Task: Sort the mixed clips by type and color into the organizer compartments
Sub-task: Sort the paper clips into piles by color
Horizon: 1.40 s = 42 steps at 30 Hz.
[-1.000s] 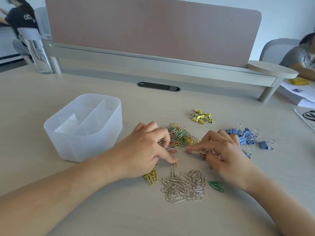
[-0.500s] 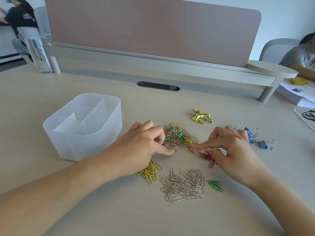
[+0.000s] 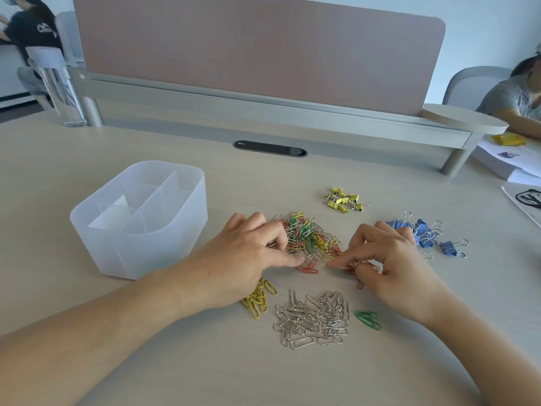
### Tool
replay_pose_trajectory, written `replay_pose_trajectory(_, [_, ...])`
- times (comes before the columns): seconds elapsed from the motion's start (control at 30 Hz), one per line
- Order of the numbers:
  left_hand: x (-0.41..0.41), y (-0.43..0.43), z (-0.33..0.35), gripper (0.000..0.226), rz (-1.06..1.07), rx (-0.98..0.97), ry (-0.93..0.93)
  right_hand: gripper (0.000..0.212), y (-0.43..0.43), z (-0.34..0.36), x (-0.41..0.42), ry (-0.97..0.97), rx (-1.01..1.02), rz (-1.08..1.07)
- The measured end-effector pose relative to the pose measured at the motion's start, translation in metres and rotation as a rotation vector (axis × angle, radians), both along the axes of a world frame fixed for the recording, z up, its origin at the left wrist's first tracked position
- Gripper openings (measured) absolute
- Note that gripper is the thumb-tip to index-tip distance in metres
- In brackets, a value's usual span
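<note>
Sorting is partial — yellow clips [image 3: 259, 300], silver clips [image 3: 313, 317] and green clips [image 3: 367, 317] form near piles; the mixed pile [image 3: 307, 238] is unsorted, the organizer [image 3: 140, 253] at left unfilled. Left hand [image 3: 248, 259] and right hand [image 3: 395, 268] curl by red clips [image 3: 308, 270]; we cannot confirm a grip.

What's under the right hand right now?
A few red paper clips poke out beneath the right hand, by its curled fingers. The hand covers the rest of that pile, so its count cannot be told.
</note>
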<state>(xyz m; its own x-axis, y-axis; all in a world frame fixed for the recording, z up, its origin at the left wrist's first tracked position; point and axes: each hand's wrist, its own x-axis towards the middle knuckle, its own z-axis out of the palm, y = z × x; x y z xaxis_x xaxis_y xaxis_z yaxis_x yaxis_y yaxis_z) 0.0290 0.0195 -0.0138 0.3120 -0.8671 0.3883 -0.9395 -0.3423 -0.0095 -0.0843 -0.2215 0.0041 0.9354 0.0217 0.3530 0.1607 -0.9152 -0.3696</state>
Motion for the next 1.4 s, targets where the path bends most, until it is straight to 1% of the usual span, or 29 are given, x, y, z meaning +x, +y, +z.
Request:
replay_pose_trajectory(0.1, [0.0, 0.0, 0.001, 0.07, -0.001, -0.009, 0.002, 0.046, 0.001, -0.001, 0.0, -0.013, -0.002, -0.006])
replay_pose_trajectory(0.27, [0.001, 0.0, 0.0, 0.068, 0.012, -0.025, -0.021, 0.054, 0.005, -0.003, -0.001, 0.042, -0.138, 0.059])
replay_pose_trajectory(0.33, [0.001, 0.0, 0.0, 0.069, 0.02, -0.022, -0.027, 0.055, 0.005, -0.004, -0.002, 0.062, -0.161, 0.075])
replay_pose_trajectory(0.47, [0.001, 0.0, -0.002, 0.069, 0.032, -0.004, -0.027, 0.052, 0.001, -0.001, -0.002, 0.025, -0.12, 0.073])
replay_pose_trajectory(0.57, [0.002, 0.001, -0.001, 0.066, 0.034, -0.014, -0.033, 0.057, 0.0, 0.004, -0.004, 0.004, -0.073, 0.087])
replay_pose_trajectory(0.77, [0.006, 0.004, 0.004, 0.062, 0.034, -0.028, -0.03, 0.07, 0.004, -0.001, -0.004, 0.09, -0.125, 0.239])
replay_pose_trajectory(0.87, [0.009, 0.006, 0.004, 0.065, 0.035, -0.024, -0.023, 0.064, 0.002, -0.005, -0.002, 0.11, -0.159, 0.277])
replay_pose_trajectory(0.97, [0.01, 0.008, 0.004, 0.062, 0.041, -0.029, -0.028, 0.056, 0.0, -0.003, -0.002, 0.06, -0.139, 0.225])
replay_pose_trajectory(1.07, [0.011, 0.008, 0.005, 0.06, 0.052, -0.034, -0.032, 0.046, -0.007, 0.002, -0.002, -0.06, -0.096, 0.054])
replay_pose_trajectory(1.17, [0.012, 0.009, 0.004, 0.055, 0.064, -0.041, -0.041, 0.044, -0.012, 0.003, -0.001, -0.117, -0.051, -0.057])
replay_pose_trajectory(1.27, [0.011, 0.008, 0.003, 0.056, 0.072, -0.051, -0.051, 0.046, -0.007, 0.002, -0.001, -0.125, -0.098, 0.002])
replay_pose_trajectory(1.4, [0.011, 0.008, 0.002, 0.061, 0.085, -0.049, -0.069, 0.054, -0.004, -0.006, 0.0, -0.042, -0.223, 0.029])
